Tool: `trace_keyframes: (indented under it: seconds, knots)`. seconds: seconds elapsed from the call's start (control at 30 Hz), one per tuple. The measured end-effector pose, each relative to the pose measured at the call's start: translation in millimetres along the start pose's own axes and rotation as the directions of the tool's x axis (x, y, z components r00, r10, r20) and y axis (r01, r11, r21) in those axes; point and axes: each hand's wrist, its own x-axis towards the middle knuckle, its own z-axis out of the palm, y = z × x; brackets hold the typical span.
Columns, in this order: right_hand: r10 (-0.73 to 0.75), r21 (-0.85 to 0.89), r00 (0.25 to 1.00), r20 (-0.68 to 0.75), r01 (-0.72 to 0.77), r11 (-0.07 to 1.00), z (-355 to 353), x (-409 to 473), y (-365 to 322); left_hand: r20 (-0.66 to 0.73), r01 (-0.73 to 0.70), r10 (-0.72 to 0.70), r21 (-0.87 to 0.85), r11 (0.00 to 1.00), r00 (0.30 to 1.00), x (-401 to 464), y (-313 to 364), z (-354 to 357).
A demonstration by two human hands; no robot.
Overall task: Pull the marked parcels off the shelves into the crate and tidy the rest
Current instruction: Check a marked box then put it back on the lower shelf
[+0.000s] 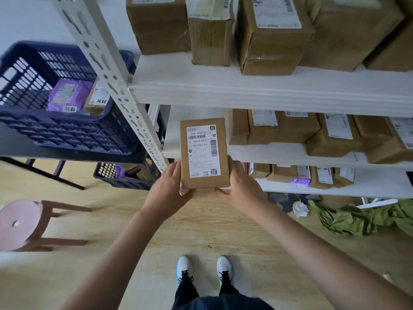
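Observation:
I hold a small brown cardboard parcel [204, 153] with a white shipping label in front of the left end of the middle shelf [268, 153]. My left hand [169, 186] grips its lower left edge, thumb under the bottom corner. My right hand [240, 184] grips its lower right edge, thumb at the bottom. A dark blue plastic crate [29, 121] sits on a black table to the left of the rack. It holds a purple mailer [67, 95] and a brown box [98, 99].
Brown parcels fill the top shelf [245, 86], the middle shelf and the bottom shelf [335, 189]. The white rack upright [116, 86] stands between crate and shelves. A second blue crate [120, 175] sits on the floor. A pink stool [22, 222] is at left; green crumpled paper [357, 218] lies at right.

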Motion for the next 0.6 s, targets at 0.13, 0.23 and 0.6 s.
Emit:
trace_keyframes:
  seconds: [0.13, 0.23, 0.6]
  knots:
    - [-0.051, 0.020, 0.992, -0.119, 0.053, 0.998, -18, -18, -16, -0.084, -0.008, 0.013, 0.050, 0.999, 0.996, -14, 15, -26]
    - [-0.080, 0.000, 0.986, -0.143, 0.081, 0.997, -34, -20, -21, -0.127, -0.026, 0.041, 0.113, 0.993, 0.991, -19, 21, -41]
    - [-0.119, 0.030, 0.985, -0.123, 0.124, 0.992, -37, -20, -18, -0.126, -0.009, 0.021, 0.102, 0.995, 0.992, -25, 17, -46]
